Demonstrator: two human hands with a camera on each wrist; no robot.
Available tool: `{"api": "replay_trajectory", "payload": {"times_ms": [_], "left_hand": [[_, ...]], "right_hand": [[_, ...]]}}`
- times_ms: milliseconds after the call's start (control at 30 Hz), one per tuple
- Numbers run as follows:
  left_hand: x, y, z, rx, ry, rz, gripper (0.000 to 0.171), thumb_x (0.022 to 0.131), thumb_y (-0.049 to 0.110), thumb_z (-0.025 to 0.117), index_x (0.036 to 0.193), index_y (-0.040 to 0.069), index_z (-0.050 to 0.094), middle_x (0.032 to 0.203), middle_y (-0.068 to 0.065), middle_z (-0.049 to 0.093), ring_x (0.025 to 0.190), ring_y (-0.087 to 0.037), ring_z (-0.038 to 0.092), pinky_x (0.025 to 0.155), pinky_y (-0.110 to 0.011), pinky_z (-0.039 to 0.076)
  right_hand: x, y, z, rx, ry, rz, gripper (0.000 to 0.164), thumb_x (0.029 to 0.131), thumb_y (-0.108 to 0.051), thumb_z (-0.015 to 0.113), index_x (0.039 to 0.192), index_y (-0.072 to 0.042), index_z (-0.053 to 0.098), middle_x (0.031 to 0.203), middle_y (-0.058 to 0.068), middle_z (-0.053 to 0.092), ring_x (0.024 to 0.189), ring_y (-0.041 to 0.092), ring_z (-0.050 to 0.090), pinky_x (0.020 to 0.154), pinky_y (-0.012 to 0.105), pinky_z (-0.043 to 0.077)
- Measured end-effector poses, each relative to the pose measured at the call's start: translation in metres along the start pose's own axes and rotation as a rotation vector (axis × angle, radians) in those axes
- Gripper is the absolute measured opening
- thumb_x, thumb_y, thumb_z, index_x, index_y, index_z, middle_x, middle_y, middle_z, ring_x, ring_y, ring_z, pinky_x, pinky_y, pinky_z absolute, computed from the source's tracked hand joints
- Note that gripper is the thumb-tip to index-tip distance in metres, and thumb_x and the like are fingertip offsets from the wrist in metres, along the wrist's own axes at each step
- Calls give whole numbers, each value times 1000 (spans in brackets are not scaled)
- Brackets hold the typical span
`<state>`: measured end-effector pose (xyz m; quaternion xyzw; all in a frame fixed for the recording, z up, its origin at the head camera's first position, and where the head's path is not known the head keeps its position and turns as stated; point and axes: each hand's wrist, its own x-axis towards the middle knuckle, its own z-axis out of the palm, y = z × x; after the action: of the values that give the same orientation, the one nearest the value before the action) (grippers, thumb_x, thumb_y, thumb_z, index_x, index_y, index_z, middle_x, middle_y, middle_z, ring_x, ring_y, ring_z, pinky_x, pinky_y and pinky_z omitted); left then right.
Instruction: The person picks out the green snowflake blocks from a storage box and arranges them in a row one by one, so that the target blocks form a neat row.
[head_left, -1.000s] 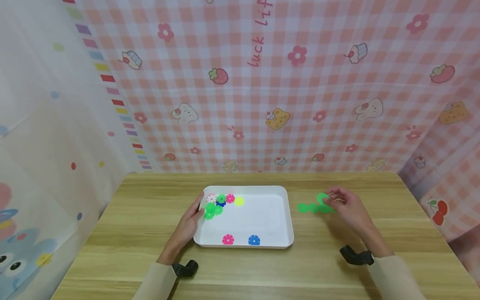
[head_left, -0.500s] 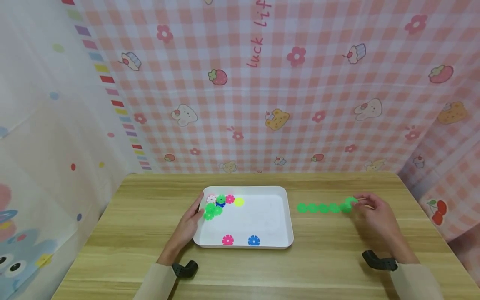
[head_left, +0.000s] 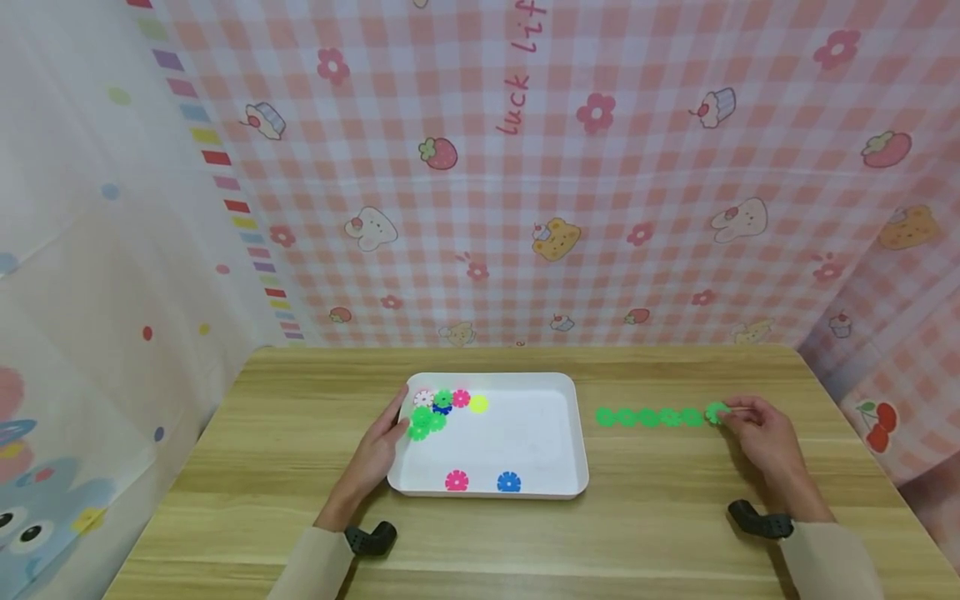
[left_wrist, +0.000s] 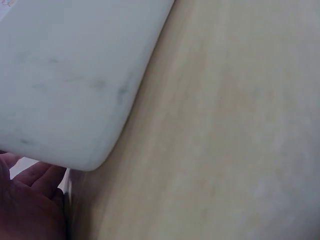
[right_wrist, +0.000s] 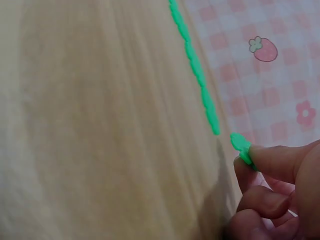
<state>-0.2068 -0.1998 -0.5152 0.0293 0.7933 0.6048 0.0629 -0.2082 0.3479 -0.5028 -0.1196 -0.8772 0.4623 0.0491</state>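
Note:
My right hand (head_left: 768, 437) pinches a green snowflake disc (head_left: 716, 413) between thumb and fingertips. That disc (right_wrist: 241, 145) is tilted in the right wrist view, a small gap from the end of the row. The row of several green snowflake discs (head_left: 648, 417) lies in a straight line on the table, right of the tray. With my left hand (head_left: 377, 442) I grip the left side of the white tray (head_left: 525, 492), thumb over the rim. The left wrist view shows the tray's outer side (left_wrist: 75, 90) and part of the left hand (left_wrist: 35, 205).
Green, pink, white, dark blue and yellow discs (head_left: 478, 404) are gathered in the tray's back left. A pink disc (head_left: 456, 481) and a blue disc (head_left: 508, 482) lean by its front wall. Checked cloth (head_left: 480, 167) hangs behind the wooden table (head_left: 637, 542).
My right hand has carried the green disc rightward from above the row to beyond its right end, and lower. The row's right end now shows. The left hand and tray stay put.

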Motion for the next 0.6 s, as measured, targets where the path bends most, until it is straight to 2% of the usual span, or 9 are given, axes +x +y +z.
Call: {"api": "replay_trajectory", "payload": {"times_ms": [233,600], "left_hand": [[0,1,0,-14,16,-14,54,108,14,31,160,22,20,167,1,13,153,-20,5,125,-44,4],[0,0,1,-16,7,-8,54,108,14,31,160,21,19,167,1,11,153,-21,4,125,-45,4]], "right_hand": [[2,1,5,-37,33,24,36,99,-25,61,123,1,59,84,-13,64,75,-6,51,68,15,41],[4,2,9,-60,95,44,31,97,-20,63,117,4,63,83,-8,63,70,-4,50,62,14,42]]}}
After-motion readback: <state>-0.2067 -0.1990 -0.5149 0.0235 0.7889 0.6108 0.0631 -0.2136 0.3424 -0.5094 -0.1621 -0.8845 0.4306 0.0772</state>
